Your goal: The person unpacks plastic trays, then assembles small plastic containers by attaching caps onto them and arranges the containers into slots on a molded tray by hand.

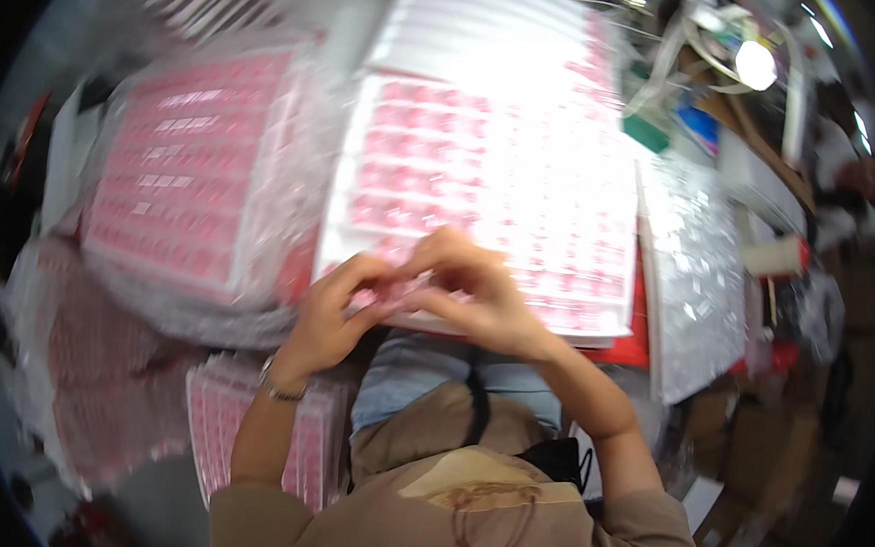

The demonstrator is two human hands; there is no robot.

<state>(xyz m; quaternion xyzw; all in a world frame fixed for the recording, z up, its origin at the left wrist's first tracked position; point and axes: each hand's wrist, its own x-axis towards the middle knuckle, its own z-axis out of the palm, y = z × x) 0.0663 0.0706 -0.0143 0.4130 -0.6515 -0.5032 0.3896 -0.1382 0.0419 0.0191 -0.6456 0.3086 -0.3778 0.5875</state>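
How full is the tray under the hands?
The tray isn't empty: pink pieces sit in rows at its left. Glare washes out the right, so I can't tell if it's full.

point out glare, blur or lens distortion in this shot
Head view: glare washes out the right side of the white tray of pink pieces; head view: blur slightly softens left hand and right hand; head view: fisheye bowing, black corners.

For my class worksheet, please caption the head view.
Left hand and right hand close together at the near edge of a white panel bearing rows of pink pieces.
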